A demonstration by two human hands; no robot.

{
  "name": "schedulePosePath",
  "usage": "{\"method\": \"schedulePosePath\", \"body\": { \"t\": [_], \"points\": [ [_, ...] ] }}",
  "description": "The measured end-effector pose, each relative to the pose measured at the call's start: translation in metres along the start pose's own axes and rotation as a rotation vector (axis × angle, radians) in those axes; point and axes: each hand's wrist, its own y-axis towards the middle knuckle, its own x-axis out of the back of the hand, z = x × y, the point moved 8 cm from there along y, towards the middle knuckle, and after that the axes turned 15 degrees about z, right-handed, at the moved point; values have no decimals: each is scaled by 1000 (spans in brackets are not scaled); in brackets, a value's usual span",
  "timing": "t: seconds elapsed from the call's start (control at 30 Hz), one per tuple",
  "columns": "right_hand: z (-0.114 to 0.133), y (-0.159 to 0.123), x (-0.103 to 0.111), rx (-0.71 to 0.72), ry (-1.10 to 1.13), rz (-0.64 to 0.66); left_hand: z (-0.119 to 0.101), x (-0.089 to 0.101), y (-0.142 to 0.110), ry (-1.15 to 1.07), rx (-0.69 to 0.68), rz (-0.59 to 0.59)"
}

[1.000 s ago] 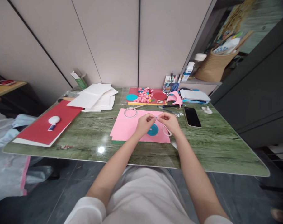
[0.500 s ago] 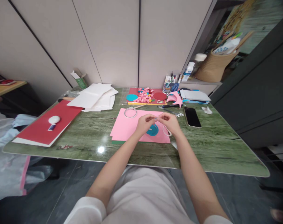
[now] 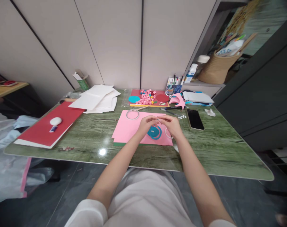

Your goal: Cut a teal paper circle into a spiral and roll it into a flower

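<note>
My left hand [image 3: 147, 123] and my right hand [image 3: 170, 124] meet above a pink sheet of paper [image 3: 125, 129], their fingertips pinched close together. Whatever lies between the fingertips is too small to make out. Just below them a blue paper disc [image 3: 153, 131] with a small white piece on it rests on the pink sheet, and a blue ring [image 3: 160, 134] shows around its right side. Beside my right hand, a white ring-shaped handle [image 3: 167, 133] is partly covered by the hand. A roll of tape [image 3: 132, 114] lies at the sheet's upper left.
Behind the sheet, many small pink pieces [image 3: 146, 97] sit on a red sheet near a blue circle [image 3: 134, 99]. A phone [image 3: 195, 119] lies to the right. White papers [image 3: 96, 97] and a red sheet [image 3: 50, 123] are at left; a marker box [image 3: 174, 85] stands at the back.
My fingers have shifted slightly around the pinch. The blue disc now sits a little left, so more of the blue ring shows at its right.
</note>
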Motion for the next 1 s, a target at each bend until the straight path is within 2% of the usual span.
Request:
{"method": "schedulePosePath", "body": {
  "t": [0.07,0.2,0.5,1.0],
  "points": [
    [3,-1,2,29,-46,-31,1,1,0,-4,-1,-10],
    [5,-3,8,53,-72,-120,5,9,0,0,16,-111],
    [-8,-2,12,-14,-9,-134,-3,13,-3,2,-30,-171],
    [-3,-1,4,-22,20,-66,-5,5,-1,112,-41,-62]
  ]
}}
